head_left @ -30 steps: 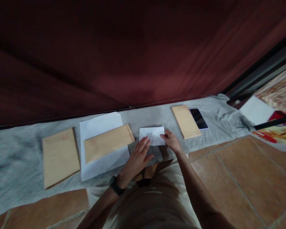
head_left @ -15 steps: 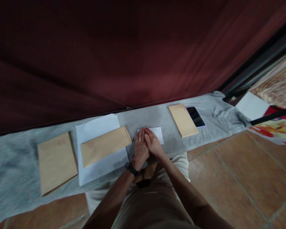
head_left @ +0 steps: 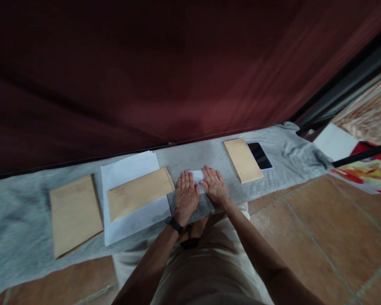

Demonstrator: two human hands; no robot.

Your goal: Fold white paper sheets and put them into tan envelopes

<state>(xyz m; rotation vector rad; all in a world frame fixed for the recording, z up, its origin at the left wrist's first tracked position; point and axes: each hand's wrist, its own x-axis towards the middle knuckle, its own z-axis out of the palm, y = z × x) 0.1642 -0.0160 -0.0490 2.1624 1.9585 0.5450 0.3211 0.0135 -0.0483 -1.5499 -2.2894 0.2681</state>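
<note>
A small white sheet of paper (head_left: 197, 175), perhaps folded, lies on the grey cloth in front of me. My left hand (head_left: 187, 194) rests flat over its left end, fingers stretched forward. Over the right end lies my right hand (head_left: 215, 186), also flat, with its fingers a little spread. The middle of the paper shows between the two hands; its ends are hidden under them. Left of my left hand, a brown envelope (head_left: 139, 192) lies across a stack of white paper sheets (head_left: 127, 167).
Farther left lies another brown envelope (head_left: 76, 216). To the right are more brown envelopes (head_left: 244, 161), beside a phone (head_left: 259, 155). The grey cloth (head_left: 285, 169) covers a narrow bench along a dark red curtain (head_left: 178, 84). A black bar (head_left: 363, 154) stands at the right.
My hands, one over the other on the paper before, have parted. The right hand has slid right over the paper's right end; the left stays at the left, now lying flat.
</note>
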